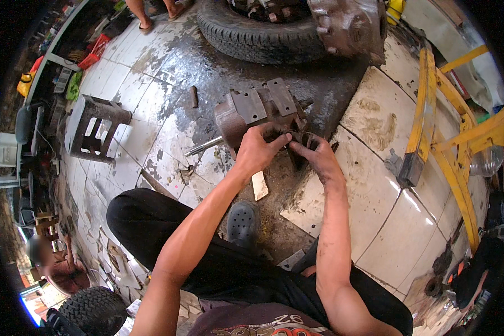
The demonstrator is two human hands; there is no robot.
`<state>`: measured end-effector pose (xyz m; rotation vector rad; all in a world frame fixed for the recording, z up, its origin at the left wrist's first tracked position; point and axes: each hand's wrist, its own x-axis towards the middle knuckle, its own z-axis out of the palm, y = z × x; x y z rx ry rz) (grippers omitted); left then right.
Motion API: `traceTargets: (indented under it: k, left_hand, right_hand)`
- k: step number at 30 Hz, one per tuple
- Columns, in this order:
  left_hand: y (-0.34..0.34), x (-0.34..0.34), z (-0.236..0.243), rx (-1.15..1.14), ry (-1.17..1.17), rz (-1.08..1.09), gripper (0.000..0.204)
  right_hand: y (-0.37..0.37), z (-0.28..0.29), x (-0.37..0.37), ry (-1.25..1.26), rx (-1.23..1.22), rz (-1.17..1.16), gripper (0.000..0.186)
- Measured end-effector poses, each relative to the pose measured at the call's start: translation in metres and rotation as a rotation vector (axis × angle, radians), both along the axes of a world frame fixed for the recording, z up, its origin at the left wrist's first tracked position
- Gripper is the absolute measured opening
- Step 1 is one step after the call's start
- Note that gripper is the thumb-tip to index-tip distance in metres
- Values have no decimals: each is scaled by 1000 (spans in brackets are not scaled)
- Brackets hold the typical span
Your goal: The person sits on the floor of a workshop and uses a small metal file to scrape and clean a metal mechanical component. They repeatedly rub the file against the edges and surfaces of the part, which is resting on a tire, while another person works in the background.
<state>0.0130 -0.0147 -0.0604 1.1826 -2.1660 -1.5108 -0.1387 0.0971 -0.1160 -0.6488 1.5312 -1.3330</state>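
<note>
The metal housing (260,115), rusty brown with flat plates on its top, lies on the oil-stained tiled floor (375,129) directly ahead of the person's knees. A thin steel shaft (204,147) projects from its left side. The left hand (257,148) rests on the near face of the housing, fingers curled and pressed against the opening there. The right hand (317,157), blackened with grease, meets it from the right; its fingertips touch the same opening. Whether either hand pinches a small part cannot be determined, as the fingers cover the spot. A tyre (252,31) lies beyond the housing, touching a second heavy casting (350,25). A metal stool (95,129) stands well to the left. A yellow frame (431,123) lies along the right side
</note>
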Motion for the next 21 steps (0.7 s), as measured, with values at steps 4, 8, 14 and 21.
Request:
traceTargets:
  k: [4,8,14,21]
  left_hand:
    - [-1,5,-23,-212,-71,-72,35]
    - [1,6,-20,-237,-211,-51,35]
    - [-10,1,-16,-582,-84,77,34]
    - [-46,15,-33,-914,-176,136,61]
  right_hand:
    - [1,-17,5,85,-21,1,44]
    - [-3,-9,4,180,250,-22,37]
    - [-19,-62,-2,489,95,-554,38]
    - [-60,-78,15,449,61,-689,34]
